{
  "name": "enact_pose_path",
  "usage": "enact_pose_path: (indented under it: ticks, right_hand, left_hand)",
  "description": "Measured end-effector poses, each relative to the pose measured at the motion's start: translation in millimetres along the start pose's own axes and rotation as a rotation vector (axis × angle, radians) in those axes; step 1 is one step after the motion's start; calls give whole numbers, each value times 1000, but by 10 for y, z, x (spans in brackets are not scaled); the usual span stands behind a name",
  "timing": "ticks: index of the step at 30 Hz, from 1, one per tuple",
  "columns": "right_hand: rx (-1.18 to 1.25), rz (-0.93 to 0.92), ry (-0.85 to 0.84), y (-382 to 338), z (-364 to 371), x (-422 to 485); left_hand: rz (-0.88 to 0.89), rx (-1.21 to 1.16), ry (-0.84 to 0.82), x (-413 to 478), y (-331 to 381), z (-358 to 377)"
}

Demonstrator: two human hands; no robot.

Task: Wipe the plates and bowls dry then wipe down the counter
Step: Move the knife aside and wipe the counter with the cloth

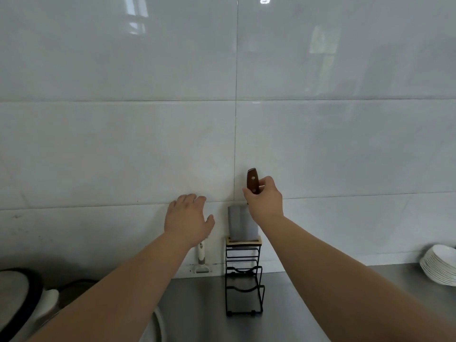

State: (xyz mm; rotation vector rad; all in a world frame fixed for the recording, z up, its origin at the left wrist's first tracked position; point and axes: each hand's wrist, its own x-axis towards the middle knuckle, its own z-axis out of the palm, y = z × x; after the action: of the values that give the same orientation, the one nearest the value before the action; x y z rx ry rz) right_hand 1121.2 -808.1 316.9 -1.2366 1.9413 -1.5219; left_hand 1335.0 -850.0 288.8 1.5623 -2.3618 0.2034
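Observation:
My right hand (pixel 265 201) grips the brown wooden handle of a cleaver (pixel 240 224), whose wide grey blade stands upright in the slot at the top of a black wire rack (pixel 243 280). My left hand (pixel 187 219) hovers open to the left of the blade, fingers spread, holding nothing. A stack of white plates (pixel 439 266) leans at the far right edge of the steel counter (pixel 308 292). No cloth is in view.
A white-handled peeler (pixel 202 260) hangs on the tiled wall left of the rack. At the lower left sit a round black-rimmed appliance (pixel 19 297) and the rim of a white dish (pixel 158 327). The tiled wall fills the upper frame.

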Motion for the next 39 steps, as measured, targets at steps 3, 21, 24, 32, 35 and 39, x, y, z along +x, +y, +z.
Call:
enact_pose_path:
  ticks: [3, 21, 24, 32, 35, 39]
  right_hand:
    - [-2, 39, -25, 183, 70, -56]
    - [-80, 62, -30, 835, 246, -57]
    - [-100, 101, -51, 943, 256, -59]
    - [-211, 109, -119, 1228, 306, -119]
    - [-225, 103, -144, 1224, 293, -94]
    - [-230, 89, -195, 1255, 227, -137]
  left_hand:
    - [-5, -6, -32, -19, 59, 118]
    - [-24, 21, -53, -181, 122, 761]
    - [-23, 7, -30, -169, 123, 790]
    - [-46, 23, -99, -257, 191, 847]
    - [-51, 39, -152, -316, 201, 852]
    - [-75, 22, -178, -401, 234, 782]
